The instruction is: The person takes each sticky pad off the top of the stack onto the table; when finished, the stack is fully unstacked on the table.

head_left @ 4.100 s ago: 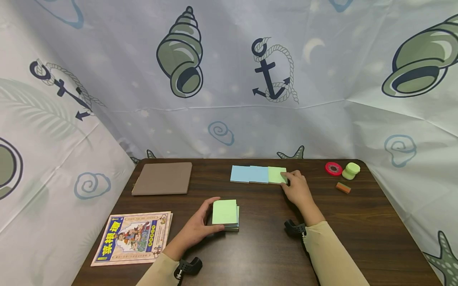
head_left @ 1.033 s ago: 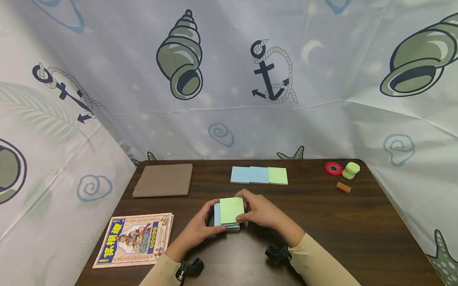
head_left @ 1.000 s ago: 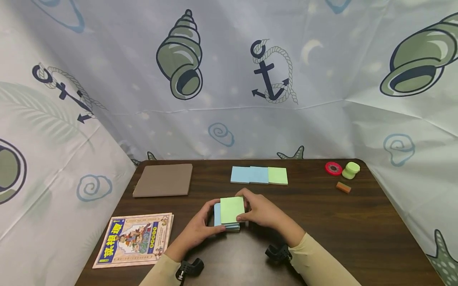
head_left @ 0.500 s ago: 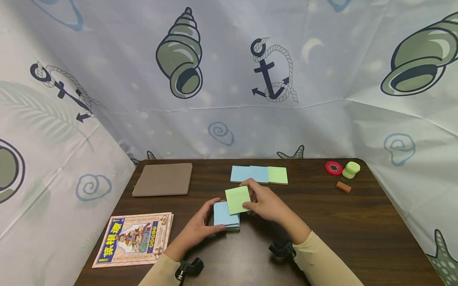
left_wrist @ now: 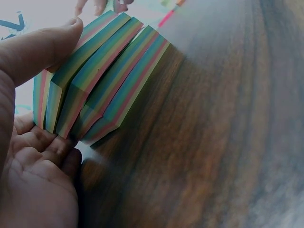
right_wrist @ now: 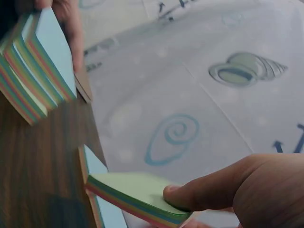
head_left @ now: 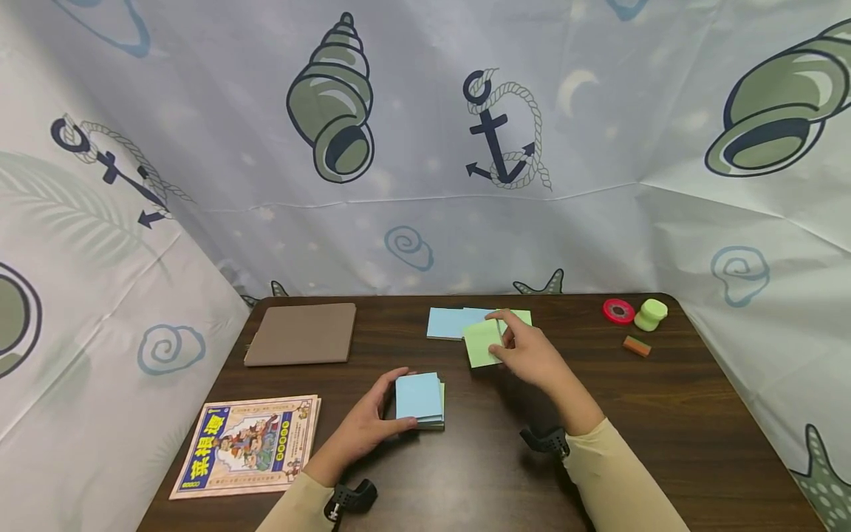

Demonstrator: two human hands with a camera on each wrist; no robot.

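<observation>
— What is carrying everything?
— A dark wood-grain table (head_left: 459, 473) with rounded far corners. A stack of sticky-note pads (head_left: 417, 396) is sitting near the middle, its top one blue.
— And what is lying beyond it?
— Three pads are running side by side near the far edge: a left blue pad (head_left: 443, 323), a middle blue pad (head_left: 475, 316) and a right-end green pad (head_left: 524, 317), the last two partly hidden.
— What is occupying the left?
— A flat brown notebook (head_left: 302, 335) is lying farther off, an illustrated booklet (head_left: 246, 447) nearer.
— The right?
— A red disc (head_left: 618, 311) is resting just beside a waisted light-green object (head_left: 650, 315); an orange-and-green block (head_left: 637, 346) is lying slightly nearer.
</observation>
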